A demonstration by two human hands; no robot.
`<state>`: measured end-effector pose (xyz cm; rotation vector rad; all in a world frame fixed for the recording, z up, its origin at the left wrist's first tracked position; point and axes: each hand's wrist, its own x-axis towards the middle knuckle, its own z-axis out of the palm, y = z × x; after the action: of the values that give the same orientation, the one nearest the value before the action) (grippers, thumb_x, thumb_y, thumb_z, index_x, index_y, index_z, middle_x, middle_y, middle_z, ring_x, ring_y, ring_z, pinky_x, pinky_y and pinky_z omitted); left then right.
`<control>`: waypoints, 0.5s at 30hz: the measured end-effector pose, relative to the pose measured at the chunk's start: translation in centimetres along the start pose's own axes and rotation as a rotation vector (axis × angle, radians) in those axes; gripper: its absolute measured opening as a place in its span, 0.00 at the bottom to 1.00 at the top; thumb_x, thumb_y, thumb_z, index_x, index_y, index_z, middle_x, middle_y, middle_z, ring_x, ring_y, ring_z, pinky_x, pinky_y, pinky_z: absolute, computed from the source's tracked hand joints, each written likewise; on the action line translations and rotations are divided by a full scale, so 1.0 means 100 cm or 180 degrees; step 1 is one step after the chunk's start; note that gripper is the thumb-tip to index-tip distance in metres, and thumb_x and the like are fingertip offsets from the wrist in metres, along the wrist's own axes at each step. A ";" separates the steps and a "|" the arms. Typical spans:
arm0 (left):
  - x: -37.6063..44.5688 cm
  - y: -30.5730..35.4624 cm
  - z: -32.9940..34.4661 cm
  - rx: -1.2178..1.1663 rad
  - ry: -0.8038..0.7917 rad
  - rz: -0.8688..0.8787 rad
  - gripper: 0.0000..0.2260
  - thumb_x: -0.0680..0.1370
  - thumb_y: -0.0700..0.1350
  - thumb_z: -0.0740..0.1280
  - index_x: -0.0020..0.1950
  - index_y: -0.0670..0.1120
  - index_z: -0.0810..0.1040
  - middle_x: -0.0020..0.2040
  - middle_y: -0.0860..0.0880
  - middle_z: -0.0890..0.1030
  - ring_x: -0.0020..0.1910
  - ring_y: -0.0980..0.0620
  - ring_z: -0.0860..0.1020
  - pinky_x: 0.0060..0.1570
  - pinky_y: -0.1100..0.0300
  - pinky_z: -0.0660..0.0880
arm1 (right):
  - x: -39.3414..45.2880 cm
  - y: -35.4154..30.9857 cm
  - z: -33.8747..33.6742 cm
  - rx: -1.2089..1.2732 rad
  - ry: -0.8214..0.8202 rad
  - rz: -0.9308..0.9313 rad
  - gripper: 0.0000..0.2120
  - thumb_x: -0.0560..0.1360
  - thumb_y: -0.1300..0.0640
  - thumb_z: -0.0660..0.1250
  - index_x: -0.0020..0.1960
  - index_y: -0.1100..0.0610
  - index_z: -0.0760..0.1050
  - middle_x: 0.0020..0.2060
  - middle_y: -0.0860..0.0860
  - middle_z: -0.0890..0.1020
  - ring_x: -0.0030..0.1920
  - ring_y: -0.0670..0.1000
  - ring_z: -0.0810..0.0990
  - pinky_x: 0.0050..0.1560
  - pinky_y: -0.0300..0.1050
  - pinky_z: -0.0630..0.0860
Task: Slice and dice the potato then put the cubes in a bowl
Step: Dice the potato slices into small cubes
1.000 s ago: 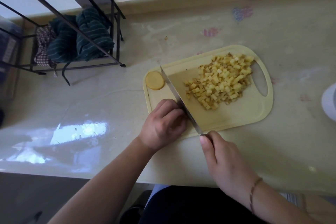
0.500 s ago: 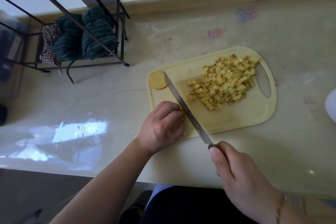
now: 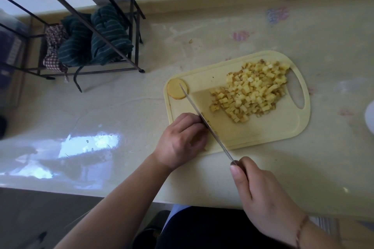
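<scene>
My right hand grips knife; left hand curled over hidden potato piece at blade's nine o'clock; cubes piled at three.

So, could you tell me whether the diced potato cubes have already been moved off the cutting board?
No, the potato cubes lie heaped on the cutting board, right of the knife.

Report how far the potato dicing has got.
Mostly done: a big pile of potato cubes lies on the cutting board. In hand: the right hand holds the knife, its blade beside the left hand, whose curled fingers hide whatever piece it steadies. Left: one round potato slice uncut, and no cubes in a bowl yet.
</scene>
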<state>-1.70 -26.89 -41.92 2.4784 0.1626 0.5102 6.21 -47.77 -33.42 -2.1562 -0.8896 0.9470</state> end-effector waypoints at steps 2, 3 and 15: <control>0.001 0.000 0.000 -0.0019 -0.0009 0.0059 0.04 0.74 0.33 0.74 0.48 0.34 0.84 0.48 0.40 0.83 0.46 0.41 0.81 0.48 0.54 0.79 | 0.006 0.000 0.003 -0.0021 0.0036 0.0028 0.19 0.76 0.36 0.42 0.38 0.47 0.60 0.24 0.48 0.70 0.28 0.47 0.70 0.28 0.41 0.60; 0.001 0.000 -0.001 -0.0024 -0.0015 0.0070 0.04 0.75 0.33 0.74 0.48 0.34 0.84 0.48 0.40 0.83 0.46 0.41 0.81 0.48 0.54 0.79 | 0.008 0.000 0.005 -0.0018 0.0034 0.0034 0.19 0.75 0.36 0.42 0.38 0.47 0.60 0.25 0.48 0.70 0.28 0.47 0.70 0.28 0.42 0.60; -0.003 0.006 -0.006 -0.0098 0.0138 -0.0095 0.03 0.74 0.34 0.75 0.45 0.35 0.83 0.46 0.41 0.81 0.45 0.42 0.80 0.48 0.56 0.78 | 0.005 0.013 -0.020 0.0239 0.0156 0.0145 0.17 0.73 0.32 0.47 0.39 0.42 0.66 0.29 0.51 0.75 0.26 0.48 0.71 0.31 0.47 0.68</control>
<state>-2.18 -27.17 -41.22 2.4326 0.2071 0.5500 8.48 -48.68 -33.43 -2.1346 -0.7724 0.9308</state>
